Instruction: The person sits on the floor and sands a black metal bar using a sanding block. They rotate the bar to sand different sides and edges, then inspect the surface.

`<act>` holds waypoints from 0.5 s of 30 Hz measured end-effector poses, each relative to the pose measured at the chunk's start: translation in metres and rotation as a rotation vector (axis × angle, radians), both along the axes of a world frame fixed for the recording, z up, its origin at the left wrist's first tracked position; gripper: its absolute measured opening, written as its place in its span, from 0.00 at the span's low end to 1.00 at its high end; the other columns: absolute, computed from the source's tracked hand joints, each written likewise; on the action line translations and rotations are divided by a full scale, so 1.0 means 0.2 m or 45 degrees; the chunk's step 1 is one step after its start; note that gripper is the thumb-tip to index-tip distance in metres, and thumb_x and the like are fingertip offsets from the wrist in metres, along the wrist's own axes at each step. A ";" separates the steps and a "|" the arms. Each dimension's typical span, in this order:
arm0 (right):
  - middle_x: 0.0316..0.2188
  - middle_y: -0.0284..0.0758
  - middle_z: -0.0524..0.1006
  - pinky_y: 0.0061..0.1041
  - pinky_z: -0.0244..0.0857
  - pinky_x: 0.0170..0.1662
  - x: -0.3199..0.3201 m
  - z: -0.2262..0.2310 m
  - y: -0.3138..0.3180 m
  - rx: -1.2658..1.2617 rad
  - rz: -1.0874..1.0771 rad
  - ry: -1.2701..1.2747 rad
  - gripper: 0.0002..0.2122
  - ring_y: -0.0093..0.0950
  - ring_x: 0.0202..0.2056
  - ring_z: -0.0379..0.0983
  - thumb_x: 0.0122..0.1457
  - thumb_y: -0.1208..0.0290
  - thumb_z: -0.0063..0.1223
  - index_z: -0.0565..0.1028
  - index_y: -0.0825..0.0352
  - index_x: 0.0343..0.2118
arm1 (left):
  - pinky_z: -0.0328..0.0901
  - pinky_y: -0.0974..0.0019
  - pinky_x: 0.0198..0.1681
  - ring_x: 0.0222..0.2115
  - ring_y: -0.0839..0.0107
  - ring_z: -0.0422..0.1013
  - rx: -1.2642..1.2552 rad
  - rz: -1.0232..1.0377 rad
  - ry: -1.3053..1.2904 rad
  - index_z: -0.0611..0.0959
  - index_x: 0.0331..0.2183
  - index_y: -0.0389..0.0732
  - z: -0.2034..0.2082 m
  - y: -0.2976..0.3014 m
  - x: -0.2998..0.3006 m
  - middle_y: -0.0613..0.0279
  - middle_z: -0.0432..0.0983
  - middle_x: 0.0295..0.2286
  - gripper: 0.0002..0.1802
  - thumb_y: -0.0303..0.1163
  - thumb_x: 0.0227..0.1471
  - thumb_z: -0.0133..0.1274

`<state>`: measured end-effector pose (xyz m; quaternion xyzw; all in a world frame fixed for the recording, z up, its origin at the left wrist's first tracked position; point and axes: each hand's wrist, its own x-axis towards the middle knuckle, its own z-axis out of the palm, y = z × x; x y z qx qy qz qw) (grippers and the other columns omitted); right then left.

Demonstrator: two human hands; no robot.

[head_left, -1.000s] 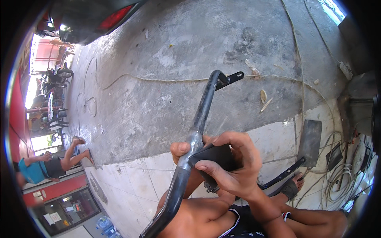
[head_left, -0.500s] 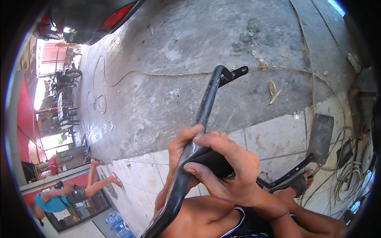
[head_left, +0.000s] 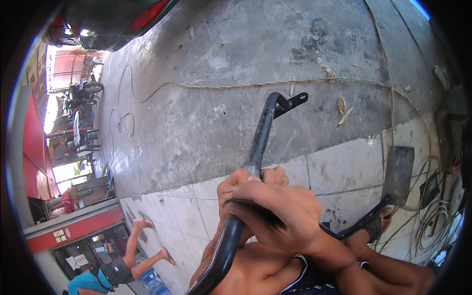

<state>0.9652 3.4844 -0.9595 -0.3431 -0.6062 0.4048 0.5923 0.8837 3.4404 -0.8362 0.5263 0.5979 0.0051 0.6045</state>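
A long black bent metal tube (head_left: 260, 140) runs up from the lower edge across my body. At its far end is a flat bracket (head_left: 295, 101) with a hole. My left hand (head_left: 233, 184) is closed around the tube from its left side, near a bare greyish patch. From the right, my right hand (head_left: 292, 214) is closed over the same stretch, pressing a dark folded sheet (head_left: 260, 208) against the tube. The sheet looks like sandpaper; most of it is hidden in the hand. Both hands' fingers partly overlap.
Another black metal bar (head_left: 366, 216) lies by my foot (head_left: 376, 226). Dark flat pads (head_left: 398, 174) and coiled hose (head_left: 435, 223) are at the right. A cord (head_left: 221, 87) crosses the concrete. A person (head_left: 115, 270) walks at lower left; a dark car (head_left: 108, 22) stands at upper left.
My right hand has shifted leftward over the tube, its fingers now curled across the sheet. The tube's far end sits slightly lower in view. The walking person has moved lower and to the right.
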 end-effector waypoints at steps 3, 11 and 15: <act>0.22 0.33 0.80 0.24 0.67 0.22 -0.02 0.03 0.07 0.078 0.007 -0.006 0.15 0.27 0.20 0.79 0.48 0.81 0.74 0.82 0.67 0.39 | 0.70 0.59 0.51 0.41 0.58 0.79 0.010 0.015 -0.011 0.87 0.36 0.41 0.00 0.01 0.00 0.55 0.82 0.34 0.12 0.39 0.60 0.56; 0.20 0.32 0.78 0.27 0.67 0.22 -0.01 0.05 0.06 0.103 0.028 -0.005 0.13 0.28 0.19 0.78 0.47 0.81 0.74 0.83 0.65 0.36 | 0.69 0.59 0.51 0.41 0.59 0.78 0.003 0.081 -0.074 0.85 0.35 0.41 0.00 0.04 -0.04 0.55 0.80 0.33 0.12 0.39 0.60 0.55; 0.20 0.31 0.78 0.26 0.67 0.23 0.01 0.04 -0.01 0.034 -0.059 -0.077 0.14 0.28 0.19 0.78 0.46 0.81 0.74 0.82 0.65 0.36 | 0.69 0.59 0.51 0.41 0.59 0.77 -0.108 0.553 -0.491 0.85 0.34 0.42 -0.21 0.05 -0.11 0.56 0.80 0.32 0.12 0.39 0.59 0.54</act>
